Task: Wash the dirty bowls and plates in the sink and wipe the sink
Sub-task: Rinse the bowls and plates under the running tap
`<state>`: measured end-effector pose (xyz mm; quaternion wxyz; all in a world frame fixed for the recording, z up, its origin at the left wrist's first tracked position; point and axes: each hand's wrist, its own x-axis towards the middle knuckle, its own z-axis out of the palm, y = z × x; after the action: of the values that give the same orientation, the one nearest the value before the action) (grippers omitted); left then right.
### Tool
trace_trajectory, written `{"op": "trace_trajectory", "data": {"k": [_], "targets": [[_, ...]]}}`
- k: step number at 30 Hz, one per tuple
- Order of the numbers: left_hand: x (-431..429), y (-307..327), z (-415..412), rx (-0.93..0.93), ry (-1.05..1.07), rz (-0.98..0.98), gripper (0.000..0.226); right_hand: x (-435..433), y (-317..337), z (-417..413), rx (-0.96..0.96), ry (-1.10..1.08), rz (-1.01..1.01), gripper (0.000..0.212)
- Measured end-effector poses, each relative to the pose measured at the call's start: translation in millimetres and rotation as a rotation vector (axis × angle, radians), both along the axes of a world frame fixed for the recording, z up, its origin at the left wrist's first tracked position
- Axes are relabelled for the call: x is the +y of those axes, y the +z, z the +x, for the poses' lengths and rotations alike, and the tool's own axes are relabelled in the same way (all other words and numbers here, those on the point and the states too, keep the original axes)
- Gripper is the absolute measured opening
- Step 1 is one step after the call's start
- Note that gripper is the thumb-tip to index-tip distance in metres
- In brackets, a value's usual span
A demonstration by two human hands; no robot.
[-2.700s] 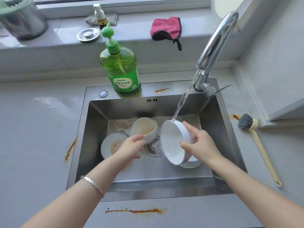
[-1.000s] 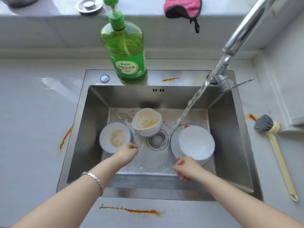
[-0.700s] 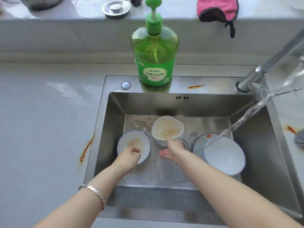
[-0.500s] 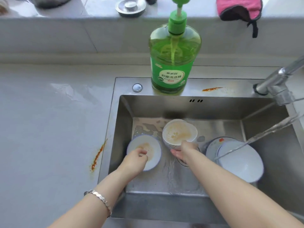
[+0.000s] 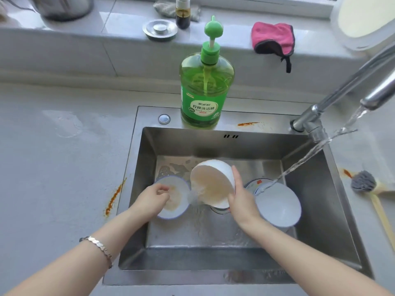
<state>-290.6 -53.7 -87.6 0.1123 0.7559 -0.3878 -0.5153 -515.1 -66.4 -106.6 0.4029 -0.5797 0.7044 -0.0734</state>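
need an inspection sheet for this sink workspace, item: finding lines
surface: grey counter, orange smears, wet patch
job's things: dirty bowl tilted, spilling water; stained plate on the sink floor; white bowl under the stream from the tap
clutter: soap bottle, brush, pink cloth, drain stopper
grips: right hand holds dirty bowl; left hand curled over stained plate, hold unclear
cables: nothing seen
surroundings: window ledge, tap running

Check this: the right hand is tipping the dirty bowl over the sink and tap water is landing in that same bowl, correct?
No. In the head view the right hand tips the dirty bowl over the sink, but the tap water lands in the other white bowl at right.
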Motion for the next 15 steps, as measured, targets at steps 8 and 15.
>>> {"op": "trace_trajectory", "data": {"k": [8, 15], "targets": [[22, 36, -30, 0.058, 0.117, -0.054, 0.032, 19, 60, -38, 0.179, 0.590, -0.423, 0.080], [37, 53, -77, 0.265, 0.224, -0.075, 0.032, 26, 87, -81, 0.005, 0.381, -0.222, 0.080]]}}
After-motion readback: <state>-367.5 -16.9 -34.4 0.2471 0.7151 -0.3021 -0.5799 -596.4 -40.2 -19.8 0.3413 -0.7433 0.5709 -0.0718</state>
